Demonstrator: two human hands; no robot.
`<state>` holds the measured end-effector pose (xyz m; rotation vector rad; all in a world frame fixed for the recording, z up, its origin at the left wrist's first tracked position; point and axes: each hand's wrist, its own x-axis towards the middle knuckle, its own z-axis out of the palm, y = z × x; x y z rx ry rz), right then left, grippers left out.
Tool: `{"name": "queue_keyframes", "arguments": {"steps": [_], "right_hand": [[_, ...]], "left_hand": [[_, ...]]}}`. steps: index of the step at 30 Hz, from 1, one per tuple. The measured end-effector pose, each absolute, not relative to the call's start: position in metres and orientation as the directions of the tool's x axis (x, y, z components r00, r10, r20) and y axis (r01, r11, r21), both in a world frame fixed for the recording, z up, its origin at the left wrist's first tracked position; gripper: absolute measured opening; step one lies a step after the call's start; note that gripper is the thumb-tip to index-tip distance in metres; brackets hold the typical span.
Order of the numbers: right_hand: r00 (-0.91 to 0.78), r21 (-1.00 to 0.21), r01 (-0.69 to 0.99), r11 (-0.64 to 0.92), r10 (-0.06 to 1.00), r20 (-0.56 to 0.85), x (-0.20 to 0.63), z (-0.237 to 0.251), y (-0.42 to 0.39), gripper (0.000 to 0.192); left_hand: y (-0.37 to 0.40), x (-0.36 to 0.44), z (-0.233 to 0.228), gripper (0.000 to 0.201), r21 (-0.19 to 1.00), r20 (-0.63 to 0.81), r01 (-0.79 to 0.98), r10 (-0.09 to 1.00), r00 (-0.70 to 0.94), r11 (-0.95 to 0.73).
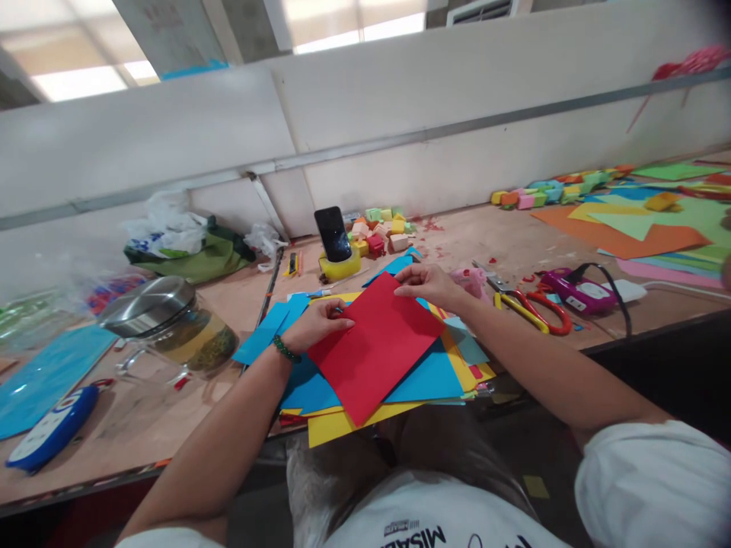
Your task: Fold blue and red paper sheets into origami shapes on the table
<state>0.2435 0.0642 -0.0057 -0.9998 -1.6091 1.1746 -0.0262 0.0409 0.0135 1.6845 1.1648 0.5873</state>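
A square sheet of red paper [377, 346] lies turned cornerwise between my hands, over a stack of blue paper [434, 374] and yellow paper [336, 430]. Its left edge is pinched by my left hand [320, 327], which wears a green bead bracelet; something small and dark shows by the thumb, too small to name. At the far corner, my right hand [428, 285] has thumb and fingers closed on the red sheet. Narrow blue paper pieces [271, 327] stick out beside my left wrist.
A glass jug [194, 335] with a metal lid stands left, near a blue-and-white case [54, 430]. Behind the stack, a phone [333, 232] leans in a yellow tape roll [341, 266] before folded paper cubes [380, 236]. Scissors [528, 301] and a purple power socket [582, 291] lie right.
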Motion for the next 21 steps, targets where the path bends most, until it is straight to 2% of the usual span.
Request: {"name": "queue_keyframes", "arguments": {"steps": [7, 11, 14, 17, 19, 21], "right_hand": [[-0.31, -0.959, 0.147, 0.242, 0.932, 0.188, 0.246, -0.008, 0.067, 0.038], [-0.317, -0.93, 0.268, 0.253, 0.935, 0.163, 0.247, -0.014, 0.071, 0.035], [-0.321, -0.84, 0.465, 0.28, 0.937, 0.135, 0.247, -0.017, 0.071, 0.035], [-0.333, -0.737, 0.605, 0.301, 0.936, 0.109, 0.247, -0.018, 0.069, 0.038], [-0.344, -0.695, 0.647, 0.313, 0.934, 0.101, 0.246, -0.018, 0.066, 0.039], [-0.349, -0.652, 0.684, 0.327, 0.932, 0.101, 0.246, -0.019, 0.065, 0.04]], "left_hand": [[0.042, -0.026, 0.01, 0.04, 0.849, -0.103, 0.512, 0.909, 0.404, -0.131], [0.044, -0.026, 0.006, 0.039, 0.762, -0.071, 0.613, 0.914, 0.399, -0.208], [0.042, -0.024, 0.004, 0.05, 0.591, -0.014, 0.731, 0.902, 0.432, -0.341], [0.036, -0.018, 0.003, 0.06, 0.337, 0.133, 0.777, 0.844, 0.52, -0.532], [0.03, -0.012, 0.002, 0.049, 0.195, 0.186, 0.717, 0.743, 0.643, -0.669], [0.027, -0.005, 0.002, 0.038, 0.122, 0.126, 0.614, 0.626, 0.77, -0.78]]}}
